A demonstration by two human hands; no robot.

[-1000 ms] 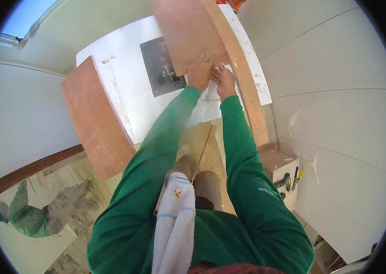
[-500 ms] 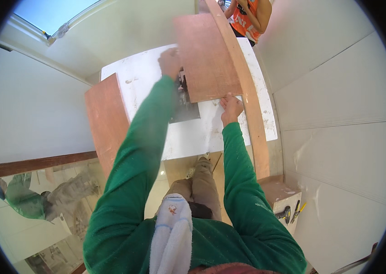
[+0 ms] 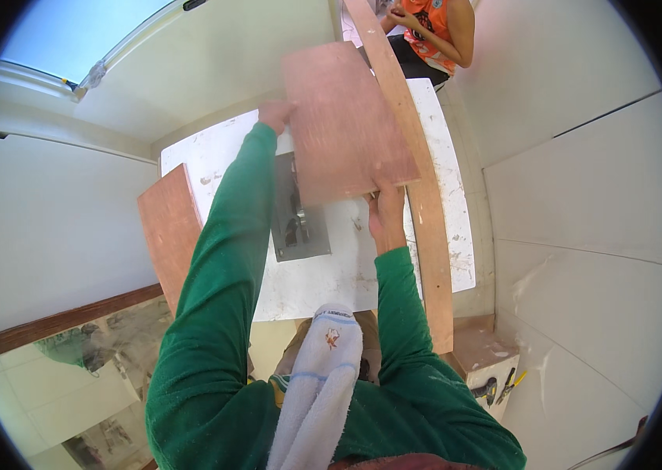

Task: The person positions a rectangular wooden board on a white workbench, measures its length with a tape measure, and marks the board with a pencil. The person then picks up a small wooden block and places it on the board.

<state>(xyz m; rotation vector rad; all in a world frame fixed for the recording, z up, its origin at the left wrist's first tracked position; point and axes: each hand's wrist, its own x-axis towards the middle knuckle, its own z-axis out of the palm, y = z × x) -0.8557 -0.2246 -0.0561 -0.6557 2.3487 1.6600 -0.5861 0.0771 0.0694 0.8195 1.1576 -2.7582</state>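
Note:
A reddish-brown plywood panel [image 3: 342, 117] lies over the white worktable [image 3: 354, 290], slightly smeared by motion. At its left edge, my left hand [image 3: 274, 116] grips the wood, the fingertips partly hidden. My right hand [image 3: 387, 219] holds the near edge close to the right corner, with the fingers under the panel and the thumb side against its face. Partly covered by the panel, a dark grey plate [image 3: 303, 247] sits on the table with a slot and a metal part in its middle; it looks like a table-saw insert, though I cannot make out a blade.
A long wooden board [image 3: 429, 243] runs along the table's right side. Another plywood panel [image 3: 166, 227] leans at the left edge. Pliers [image 3: 515, 384] hang on a box [image 3: 487, 348] at lower right. Beyond the table is a person in an orange top [image 3: 432, 39].
The panel has turned slightly and come nearer to me, uncovering more of the grey plate. My left hand has come to its left edge, and my right hand has shifted its hold. The view has tilted upward.

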